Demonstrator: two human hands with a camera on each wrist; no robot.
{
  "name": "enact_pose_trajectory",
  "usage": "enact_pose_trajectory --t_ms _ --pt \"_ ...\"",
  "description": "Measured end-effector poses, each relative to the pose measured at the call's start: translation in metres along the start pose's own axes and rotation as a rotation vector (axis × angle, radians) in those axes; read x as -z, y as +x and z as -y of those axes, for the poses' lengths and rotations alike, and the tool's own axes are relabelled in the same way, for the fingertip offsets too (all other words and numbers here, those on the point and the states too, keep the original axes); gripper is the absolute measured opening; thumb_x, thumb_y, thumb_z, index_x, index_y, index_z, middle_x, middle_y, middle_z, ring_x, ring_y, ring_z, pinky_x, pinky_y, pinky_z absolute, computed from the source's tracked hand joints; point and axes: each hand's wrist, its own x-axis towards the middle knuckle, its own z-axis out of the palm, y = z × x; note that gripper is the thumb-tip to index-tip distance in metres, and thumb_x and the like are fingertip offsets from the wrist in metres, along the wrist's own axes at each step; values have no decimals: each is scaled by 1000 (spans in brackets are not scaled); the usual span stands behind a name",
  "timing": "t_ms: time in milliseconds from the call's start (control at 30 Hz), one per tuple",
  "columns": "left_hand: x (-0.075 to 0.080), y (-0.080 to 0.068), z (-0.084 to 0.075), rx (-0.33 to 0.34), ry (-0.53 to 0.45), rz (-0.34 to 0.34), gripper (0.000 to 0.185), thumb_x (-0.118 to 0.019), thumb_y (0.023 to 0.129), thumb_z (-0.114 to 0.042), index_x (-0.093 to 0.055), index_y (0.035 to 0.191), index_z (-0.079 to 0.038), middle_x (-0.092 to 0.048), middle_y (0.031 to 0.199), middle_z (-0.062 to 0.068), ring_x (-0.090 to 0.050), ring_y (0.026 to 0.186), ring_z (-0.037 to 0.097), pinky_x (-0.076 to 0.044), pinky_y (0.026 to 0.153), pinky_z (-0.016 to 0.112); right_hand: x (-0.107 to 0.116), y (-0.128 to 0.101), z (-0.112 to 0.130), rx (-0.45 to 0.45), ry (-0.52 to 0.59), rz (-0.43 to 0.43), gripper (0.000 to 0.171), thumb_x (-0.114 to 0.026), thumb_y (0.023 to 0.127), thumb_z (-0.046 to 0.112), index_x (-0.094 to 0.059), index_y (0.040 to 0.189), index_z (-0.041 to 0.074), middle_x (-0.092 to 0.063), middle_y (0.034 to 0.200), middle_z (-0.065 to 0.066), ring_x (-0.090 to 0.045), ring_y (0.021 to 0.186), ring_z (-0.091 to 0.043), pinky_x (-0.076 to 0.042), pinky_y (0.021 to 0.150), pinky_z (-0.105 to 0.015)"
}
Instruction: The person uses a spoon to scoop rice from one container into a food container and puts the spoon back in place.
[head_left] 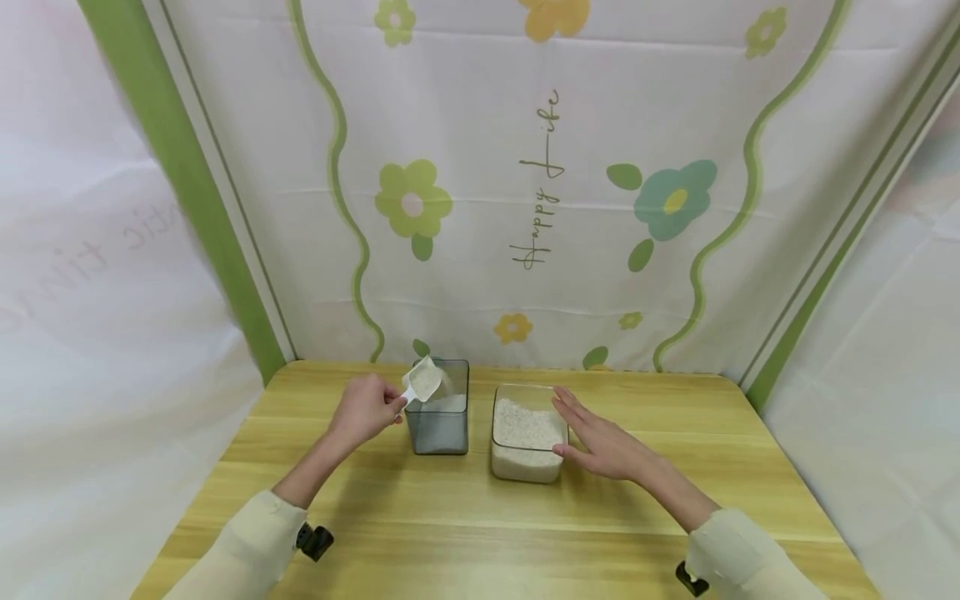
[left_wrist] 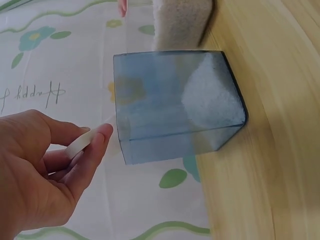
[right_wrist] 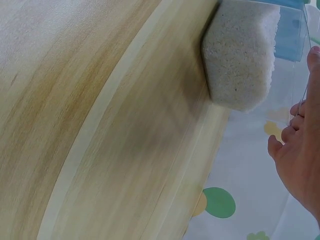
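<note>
The left hand pinches the handle of a small white scoop between thumb and curled fingers; this grip is closed on the handle. The scoop is loaded with white grains and is tilted above the near left corner of the grey-blue container, so it seems the grains are held there to fall inside. In the left wrist view a heap of grains already lies in this container.

The right hand is released, with straight fingers lying along the right wall of the clear container. Its thumb touches the near right corner. I judge it only steadies the container and does not grasp it. This container is filled with the same grains almost to the rim.

Both containers stand just beside each other, apart, in the far middle of the wooden surface. Behind hangs a flowered cloth.
</note>
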Motion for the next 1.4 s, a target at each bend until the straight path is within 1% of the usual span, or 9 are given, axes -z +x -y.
enact_pose_trajectory --t_ms 267,533,667,800,900,1033,1233,1300,1400 --pt "-8 -3 -5 -61 128 -41 20 -72 88 -6 -73 68 -5 -64 56 -2 -51 46 7 -38 44 21 0 0 0 -1 17 5 80 -50 101 50 -16 159 6 -7 168 -8 -17 154 -30 -39 112 -50" --pt "-16 -7 -5 -250 267 -211 26 -75 80 -1 -64 57 -5 -52 48 -3 -37 44 7 -31 43 21 0 0 0 1 10 0 80 -50 101 51 -17 159 7 -7 168 -8 -18 154 -29 -40 112 -50" --pt "-19 -8 -6 -268 323 -212 23 -76 80 0 -64 61 -2 -54 51 1 -39 44 10 -35 43 25 0 0 0 1 7 2 80 -50 101 50 -17 159 6 -7 168 -8 -18 154 -29 -40 112 -50" --pt "-21 -9 -7 -280 424 -207 19 -78 80 -3 -66 66 0 -56 54 5 -44 45 13 -39 42 28 1 1 0 6 5 0 80 -51 101 50 -18 159 5 -7 168 -9 -18 154 -30 -39 112 -50" --pt "-25 -10 -6 -331 562 -225 16 -78 78 -2 -67 67 0 -58 57 6 -48 45 14 -41 41 30 0 1 -1 9 0 0 80 -51 101 50 -18 159 5 -7 168 -9 -18 154 -30 -39 112 -50" --pt "-30 -11 -3 -409 733 -284 11 -78 73 1 -68 70 2 -60 61 9 -53 45 17 -44 38 30 0 2 -2 8 0 2 80 -51 101 50 -17 159 6 -7 168 -8 -17 154 -29 -40 111 -49" --pt "-38 -12 2 -492 836 -381 12 -80 69 2 -70 76 4 -60 62 9 -55 44 16 -44 36 29 0 1 -2 -1 7 6 80 -50 101 51 -16 160 7 -6 168 -7 -17 154 -29 -40 111 -50" --pt "-40 -12 4 -513 852 -403 12 -80 70 2 -72 78 3 -60 62 9 -55 44 16 -44 35 29 0 1 -2 -4 10 10 81 -50 101 51 -16 160 7 -6 168 -7 -16 154 -28 -40 112 -50" --pt "-41 -11 5 -513 844 -418 12 -79 68 3 -70 76 3 -60 62 9 -56 45 17 -44 36 29 1 1 -1 -6 15 17 80 -50 101 51 -16 160 7 -6 168 -8 -16 154 -28 -39 112 -50"
